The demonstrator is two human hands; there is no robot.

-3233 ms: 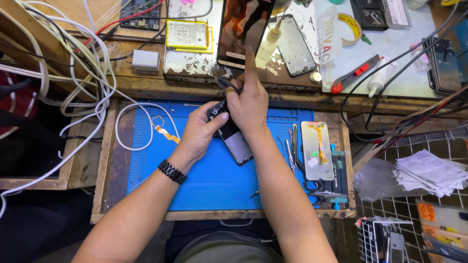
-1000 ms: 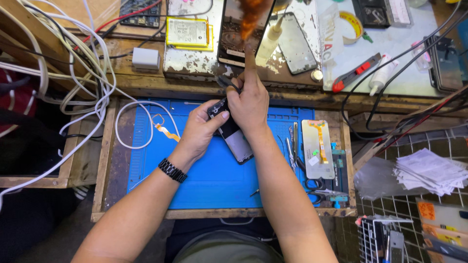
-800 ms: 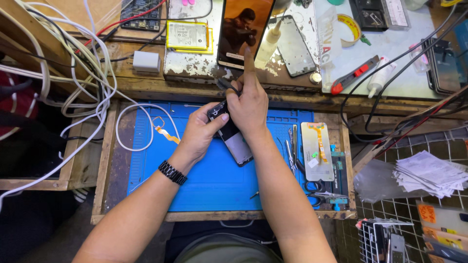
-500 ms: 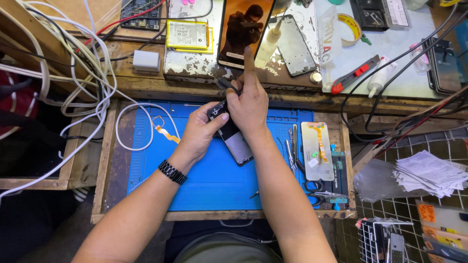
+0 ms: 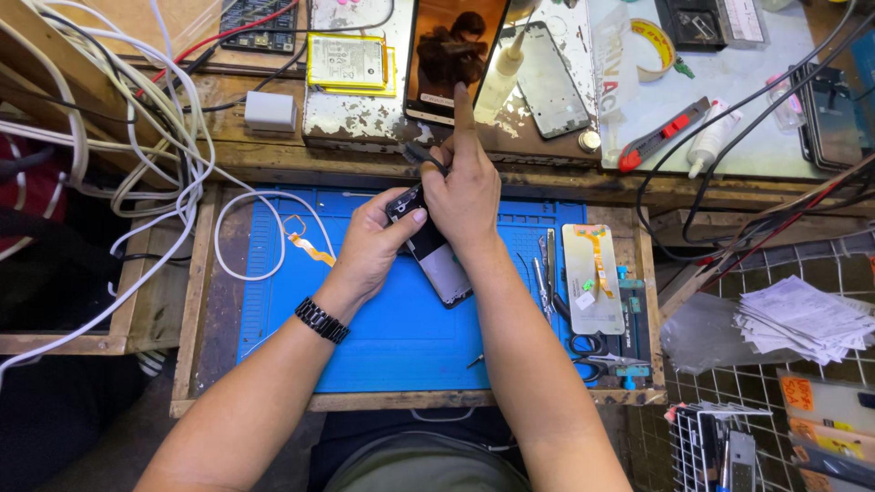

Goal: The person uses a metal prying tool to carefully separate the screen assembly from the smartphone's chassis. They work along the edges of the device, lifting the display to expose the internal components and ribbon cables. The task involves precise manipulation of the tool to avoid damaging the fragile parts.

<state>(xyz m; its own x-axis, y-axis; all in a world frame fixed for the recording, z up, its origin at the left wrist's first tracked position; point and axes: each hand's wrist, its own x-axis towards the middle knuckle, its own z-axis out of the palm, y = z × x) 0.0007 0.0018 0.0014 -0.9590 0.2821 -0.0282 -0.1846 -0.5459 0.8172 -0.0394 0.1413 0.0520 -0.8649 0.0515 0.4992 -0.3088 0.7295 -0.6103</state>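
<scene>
An opened phone (image 5: 439, 264) lies tilted on the blue work mat (image 5: 383, 319). My left hand (image 5: 372, 244) grips its upper left end, thumb on the dark top part. My right hand (image 5: 465, 187) rests over the phone's top end and holds a thin dark tool (image 5: 425, 157), the index finger stretched out toward the back of the bench. What the tool's tip touches is hidden by my fingers. A black bracelet (image 5: 321, 320) is on my left wrist.
Tweezers (image 5: 545, 273), a phone back panel with an orange flex cable (image 5: 594, 278) and scissors (image 5: 597, 351) lie at the mat's right. A lit phone (image 5: 454, 50), a yellow battery (image 5: 347, 64), a white charger (image 5: 271, 111), a phone frame (image 5: 545, 77) and tangled white cables (image 5: 137, 137) sit behind.
My hands and the opened phone have stayed in place. Only the picture on the lit phone at the back has changed.
</scene>
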